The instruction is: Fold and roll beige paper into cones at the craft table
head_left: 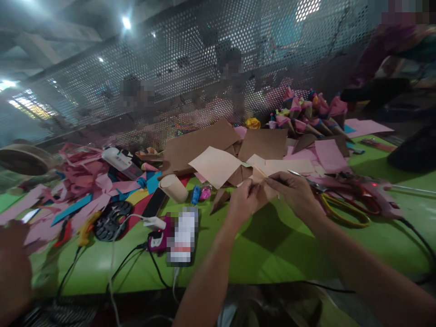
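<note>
Paper pinched in our left hand and right hand looks partly folded; behind, pink-topped cones seem finished, while flat sheets lie unshaped.

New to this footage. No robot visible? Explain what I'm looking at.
No machine here: the two bare hands are a person's, and the single picture comes from a camera worn on that person's head, looking forward and down. The left hand and right hand together hold a piece of brown paper above a green table. Pink paper scraps lie to the left, a cardboard tube nearer the middle, and yellow-handled scissors and a glue gun to the right. The hand at the far left edge appears to be another person's.
</note>
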Demonstrator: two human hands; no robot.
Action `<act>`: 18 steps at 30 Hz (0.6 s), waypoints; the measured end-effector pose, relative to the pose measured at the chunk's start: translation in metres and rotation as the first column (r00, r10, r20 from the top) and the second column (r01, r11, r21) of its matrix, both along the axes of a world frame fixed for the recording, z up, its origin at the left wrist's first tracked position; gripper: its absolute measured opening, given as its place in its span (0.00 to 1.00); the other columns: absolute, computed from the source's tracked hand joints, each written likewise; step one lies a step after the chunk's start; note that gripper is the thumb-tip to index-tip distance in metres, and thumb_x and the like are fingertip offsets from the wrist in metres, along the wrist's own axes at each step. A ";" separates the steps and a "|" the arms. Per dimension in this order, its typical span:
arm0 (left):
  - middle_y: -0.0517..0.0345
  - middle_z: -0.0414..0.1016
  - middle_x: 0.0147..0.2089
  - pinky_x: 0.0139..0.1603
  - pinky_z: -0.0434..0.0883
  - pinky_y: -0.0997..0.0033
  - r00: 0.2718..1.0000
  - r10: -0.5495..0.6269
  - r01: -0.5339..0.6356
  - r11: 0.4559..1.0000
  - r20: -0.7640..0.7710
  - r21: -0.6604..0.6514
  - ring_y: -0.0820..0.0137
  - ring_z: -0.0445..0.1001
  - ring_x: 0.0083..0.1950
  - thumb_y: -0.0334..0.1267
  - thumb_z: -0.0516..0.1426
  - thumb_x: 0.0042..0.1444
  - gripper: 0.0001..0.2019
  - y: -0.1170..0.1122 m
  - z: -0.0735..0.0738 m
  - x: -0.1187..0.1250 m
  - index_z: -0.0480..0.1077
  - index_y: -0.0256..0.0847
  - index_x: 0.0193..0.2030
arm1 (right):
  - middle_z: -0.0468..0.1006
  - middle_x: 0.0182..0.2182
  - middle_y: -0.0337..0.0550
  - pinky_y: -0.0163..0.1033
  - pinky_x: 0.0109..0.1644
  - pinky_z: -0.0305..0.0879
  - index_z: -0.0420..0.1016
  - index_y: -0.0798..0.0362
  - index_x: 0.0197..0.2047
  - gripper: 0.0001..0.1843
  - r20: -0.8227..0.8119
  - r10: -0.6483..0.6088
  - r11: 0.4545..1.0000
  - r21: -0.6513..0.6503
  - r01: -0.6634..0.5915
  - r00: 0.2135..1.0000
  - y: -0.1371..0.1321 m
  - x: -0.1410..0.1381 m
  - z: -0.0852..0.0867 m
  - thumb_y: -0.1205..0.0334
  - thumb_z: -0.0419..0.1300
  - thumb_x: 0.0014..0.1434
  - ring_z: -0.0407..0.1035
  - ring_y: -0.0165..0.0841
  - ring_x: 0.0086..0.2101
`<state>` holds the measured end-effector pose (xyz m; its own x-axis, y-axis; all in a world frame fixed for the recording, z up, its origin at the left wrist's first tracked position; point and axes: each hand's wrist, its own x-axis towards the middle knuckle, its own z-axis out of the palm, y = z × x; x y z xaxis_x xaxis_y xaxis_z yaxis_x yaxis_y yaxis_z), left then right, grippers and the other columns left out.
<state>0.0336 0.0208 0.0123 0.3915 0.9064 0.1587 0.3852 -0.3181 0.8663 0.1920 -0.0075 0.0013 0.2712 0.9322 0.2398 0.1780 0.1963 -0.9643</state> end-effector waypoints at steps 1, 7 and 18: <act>0.57 0.75 0.35 0.40 0.63 0.69 1.000 0.006 -0.006 1.000 -0.030 0.015 0.65 0.72 0.39 0.36 0.54 0.64 0.08 0.000 -0.001 0.000 0.66 0.43 0.33 | 0.78 0.27 0.41 0.41 0.34 0.65 0.79 0.48 0.29 0.22 0.005 0.006 1.000 0.007 -0.006 1.000 0.000 0.000 0.000 0.36 0.66 0.52 0.69 0.37 0.30; 0.55 0.73 0.33 0.38 0.60 0.67 0.980 -0.013 0.029 0.997 -0.197 0.078 0.63 0.71 0.36 0.36 0.50 0.67 0.09 -0.002 -0.004 0.001 0.63 0.44 0.33 | 0.78 0.26 0.39 0.40 0.35 0.65 0.77 0.48 0.28 0.18 0.042 -0.044 0.999 0.030 0.043 0.998 0.000 -0.001 0.000 0.41 0.67 0.52 0.70 0.37 0.31; 0.52 0.74 0.31 0.34 0.55 0.65 0.953 0.003 0.053 0.983 -0.304 0.175 0.62 0.70 0.32 0.33 0.50 0.66 0.08 -0.006 -0.001 0.003 0.67 0.43 0.35 | 0.74 0.25 0.39 0.39 0.34 0.63 0.75 0.47 0.27 0.20 0.062 -0.066 0.996 0.057 0.063 0.996 -0.002 -0.002 0.000 0.39 0.65 0.54 0.66 0.35 0.29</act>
